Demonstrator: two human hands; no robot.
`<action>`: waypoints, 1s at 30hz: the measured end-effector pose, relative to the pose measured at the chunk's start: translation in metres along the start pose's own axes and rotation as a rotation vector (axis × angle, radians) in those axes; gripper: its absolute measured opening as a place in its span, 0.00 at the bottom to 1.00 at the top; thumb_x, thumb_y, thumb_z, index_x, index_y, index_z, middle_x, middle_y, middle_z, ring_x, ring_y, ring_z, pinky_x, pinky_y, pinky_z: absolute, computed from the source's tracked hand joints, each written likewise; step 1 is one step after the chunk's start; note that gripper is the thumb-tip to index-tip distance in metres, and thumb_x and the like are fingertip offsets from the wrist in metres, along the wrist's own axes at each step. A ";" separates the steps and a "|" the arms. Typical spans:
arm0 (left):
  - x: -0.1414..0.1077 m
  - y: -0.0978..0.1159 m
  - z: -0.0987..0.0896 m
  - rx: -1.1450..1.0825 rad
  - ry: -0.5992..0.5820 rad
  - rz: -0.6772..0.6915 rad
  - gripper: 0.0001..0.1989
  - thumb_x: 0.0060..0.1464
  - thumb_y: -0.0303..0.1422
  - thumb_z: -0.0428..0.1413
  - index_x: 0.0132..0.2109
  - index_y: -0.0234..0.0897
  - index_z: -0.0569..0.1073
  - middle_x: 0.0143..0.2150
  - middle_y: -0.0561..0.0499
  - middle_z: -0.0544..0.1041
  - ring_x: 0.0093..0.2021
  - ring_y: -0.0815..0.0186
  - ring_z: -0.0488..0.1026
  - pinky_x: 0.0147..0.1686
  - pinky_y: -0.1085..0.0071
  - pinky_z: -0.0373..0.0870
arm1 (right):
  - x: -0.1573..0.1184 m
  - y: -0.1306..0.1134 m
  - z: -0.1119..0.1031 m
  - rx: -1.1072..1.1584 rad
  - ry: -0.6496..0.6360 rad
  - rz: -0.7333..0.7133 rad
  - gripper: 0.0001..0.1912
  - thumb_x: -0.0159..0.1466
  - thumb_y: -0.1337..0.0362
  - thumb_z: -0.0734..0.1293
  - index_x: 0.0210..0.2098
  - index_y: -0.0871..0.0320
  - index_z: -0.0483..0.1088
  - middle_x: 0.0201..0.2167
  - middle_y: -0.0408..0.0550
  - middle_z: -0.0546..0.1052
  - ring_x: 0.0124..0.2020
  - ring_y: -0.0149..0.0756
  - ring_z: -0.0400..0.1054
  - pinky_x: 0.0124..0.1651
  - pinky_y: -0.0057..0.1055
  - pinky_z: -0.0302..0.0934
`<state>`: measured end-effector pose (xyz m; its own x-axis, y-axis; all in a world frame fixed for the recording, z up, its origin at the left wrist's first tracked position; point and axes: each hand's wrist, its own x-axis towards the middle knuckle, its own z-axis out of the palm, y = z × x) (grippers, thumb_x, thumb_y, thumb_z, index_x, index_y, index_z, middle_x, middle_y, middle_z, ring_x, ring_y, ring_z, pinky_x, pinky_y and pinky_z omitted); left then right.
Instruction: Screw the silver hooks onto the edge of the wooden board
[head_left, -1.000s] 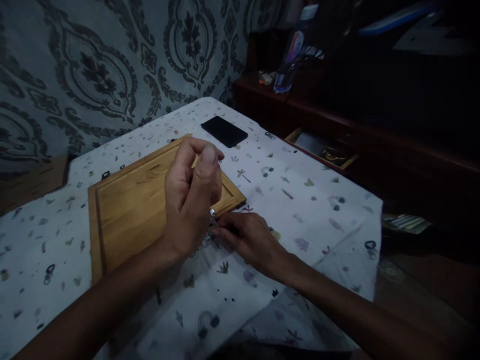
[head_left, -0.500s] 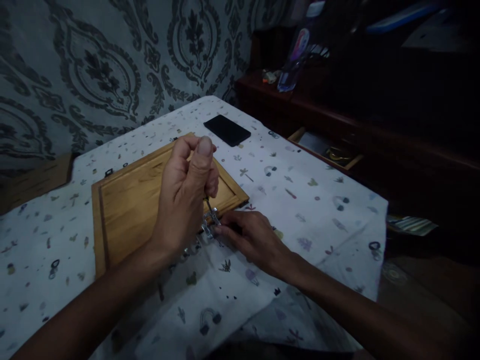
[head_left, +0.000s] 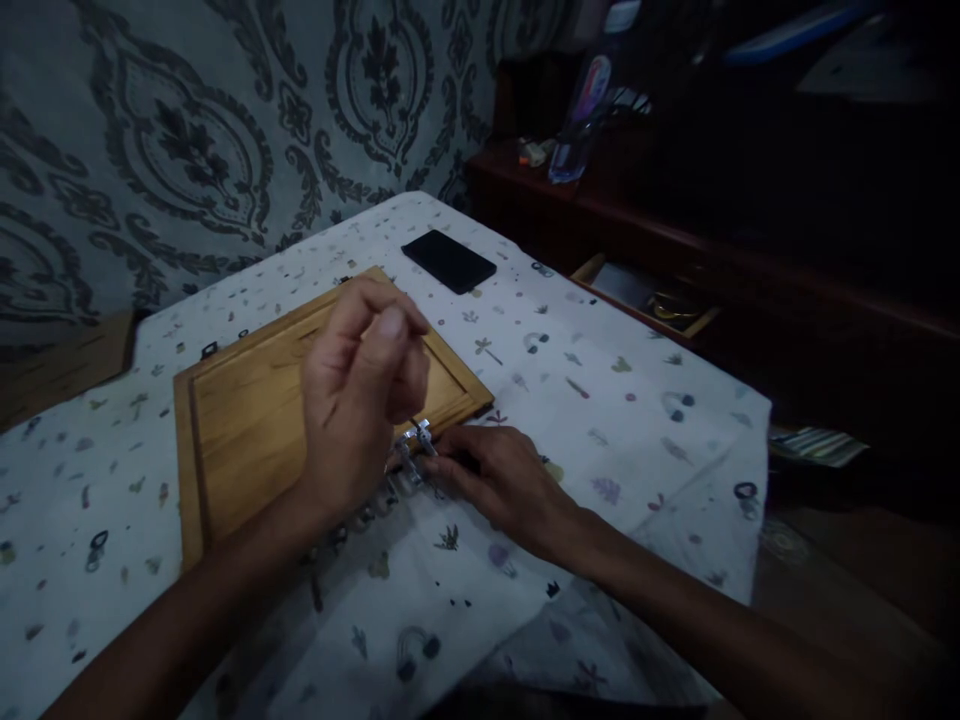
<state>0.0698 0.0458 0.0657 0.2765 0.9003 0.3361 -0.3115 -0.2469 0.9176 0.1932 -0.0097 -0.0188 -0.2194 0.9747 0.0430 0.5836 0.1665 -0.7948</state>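
Note:
A wooden panel with a raised frame lies on the patterned tablecloth. Above its near right part, my left hand is closed round a thin tool, whose shaft points down at the metal hardware; the handle is hidden in the fingers. My right hand pinches the right end of a shiny metal piece at the panel's edge. Just left of it, another metal part sits along the same edge, partly behind my left hand.
A black phone lies beyond the panel. Brown cardboard is at the far left. A dark red cabinet with a clear bottle on top and an open drawer stands behind the table's right side.
My left hand has rotated and shifted slightly down and left, with its thumb lower. My right hand stays at the metal piece. The whole view has shifted a little.

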 end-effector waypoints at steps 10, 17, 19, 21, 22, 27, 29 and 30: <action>-0.011 0.011 0.010 0.063 0.217 -0.017 0.12 0.64 0.29 0.47 0.30 0.39 0.66 0.16 0.59 0.52 0.16 0.74 0.47 0.16 0.75 0.49 | 0.000 0.001 0.000 -0.006 0.012 -0.003 0.15 0.66 0.58 0.65 0.26 0.59 0.69 0.20 0.40 0.70 0.22 0.27 0.61 0.28 0.26 0.48; -0.013 0.010 0.012 0.105 0.247 0.010 0.12 0.65 0.33 0.47 0.31 0.39 0.66 0.16 0.59 0.53 0.17 0.73 0.49 0.17 0.73 0.52 | 0.000 0.000 0.001 -0.009 0.000 0.010 0.14 0.66 0.58 0.66 0.26 0.59 0.70 0.19 0.39 0.69 0.21 0.27 0.60 0.28 0.26 0.47; -0.014 0.009 0.012 0.105 0.252 -0.015 0.12 0.65 0.29 0.46 0.31 0.39 0.65 0.16 0.59 0.53 0.17 0.73 0.49 0.17 0.73 0.51 | 0.000 0.000 0.001 -0.011 0.004 0.002 0.14 0.66 0.58 0.66 0.26 0.59 0.70 0.19 0.39 0.69 0.21 0.27 0.60 0.29 0.26 0.48; -0.015 0.008 0.013 0.122 0.257 -0.024 0.13 0.64 0.25 0.45 0.31 0.39 0.65 0.15 0.59 0.54 0.16 0.73 0.50 0.17 0.74 0.51 | 0.000 0.000 0.001 -0.008 0.017 -0.009 0.15 0.66 0.58 0.65 0.26 0.59 0.70 0.19 0.39 0.69 0.21 0.27 0.60 0.28 0.26 0.48; -0.015 0.007 0.013 0.134 0.263 -0.026 0.14 0.64 0.24 0.44 0.30 0.39 0.65 0.15 0.59 0.54 0.16 0.73 0.50 0.17 0.74 0.51 | 0.000 0.000 0.001 -0.005 0.021 -0.011 0.15 0.66 0.58 0.65 0.26 0.59 0.70 0.20 0.39 0.70 0.21 0.27 0.60 0.28 0.26 0.48; -0.016 0.004 0.012 0.156 0.246 -0.023 0.14 0.64 0.23 0.44 0.31 0.39 0.65 0.16 0.60 0.54 0.16 0.74 0.51 0.17 0.75 0.52 | 0.000 0.000 0.001 0.004 0.016 0.011 0.15 0.66 0.58 0.65 0.26 0.58 0.70 0.19 0.39 0.69 0.21 0.27 0.59 0.28 0.26 0.48; -0.017 0.004 0.011 0.158 0.225 -0.027 0.13 0.65 0.25 0.45 0.31 0.39 0.65 0.16 0.59 0.54 0.16 0.73 0.50 0.17 0.74 0.51 | 0.000 0.001 0.001 0.001 0.016 0.016 0.14 0.66 0.58 0.65 0.26 0.58 0.70 0.19 0.39 0.69 0.20 0.27 0.59 0.28 0.26 0.48; -0.018 0.005 0.010 0.158 0.218 -0.034 0.12 0.65 0.26 0.46 0.31 0.39 0.65 0.16 0.59 0.54 0.17 0.73 0.50 0.17 0.74 0.50 | 0.000 0.001 0.001 0.001 0.018 0.014 0.14 0.66 0.59 0.65 0.26 0.58 0.70 0.19 0.39 0.70 0.21 0.27 0.59 0.28 0.26 0.48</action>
<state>0.0730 0.0251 0.0662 0.0767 0.9608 0.2664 -0.1549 -0.2524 0.9551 0.1928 -0.0093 -0.0201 -0.1971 0.9795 0.0422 0.5861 0.1523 -0.7958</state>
